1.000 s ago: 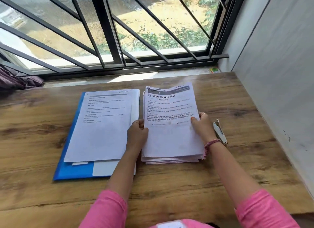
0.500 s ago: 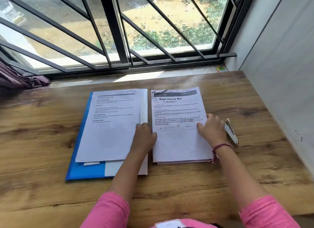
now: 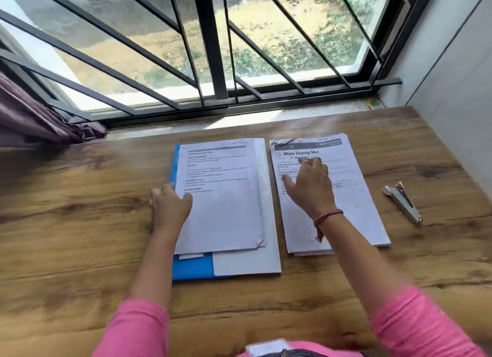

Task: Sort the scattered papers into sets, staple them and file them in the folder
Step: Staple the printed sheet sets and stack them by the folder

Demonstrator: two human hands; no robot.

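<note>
A blue folder [image 3: 192, 266] lies on the wooden table [image 3: 80, 236] with a set of white printed papers [image 3: 226, 196] on top of it. To its right lies a separate flat stack of papers [image 3: 359, 210] headed "Wipe Drying Mat". My left hand [image 3: 170, 207] grips the left edge of the folder and its papers, thumb on the top sheet; the view is blurred there. My right hand [image 3: 310, 186] rests flat on the upper left part of the right stack, fingers pointing towards the window. A small stapler [image 3: 402, 202] lies right of that stack, untouched.
A barred window [image 3: 210, 63] runs along the table's far edge, with a purple curtain [image 3: 32, 116] bunched at the left. A grey wall [image 3: 458, 90] closes the right side. A small colourful object [image 3: 374, 104] sits on the sill corner.
My left hand moved from between the two piles to the folder's left edge. My right hand left the stack's right edge and now lies on top of it.
</note>
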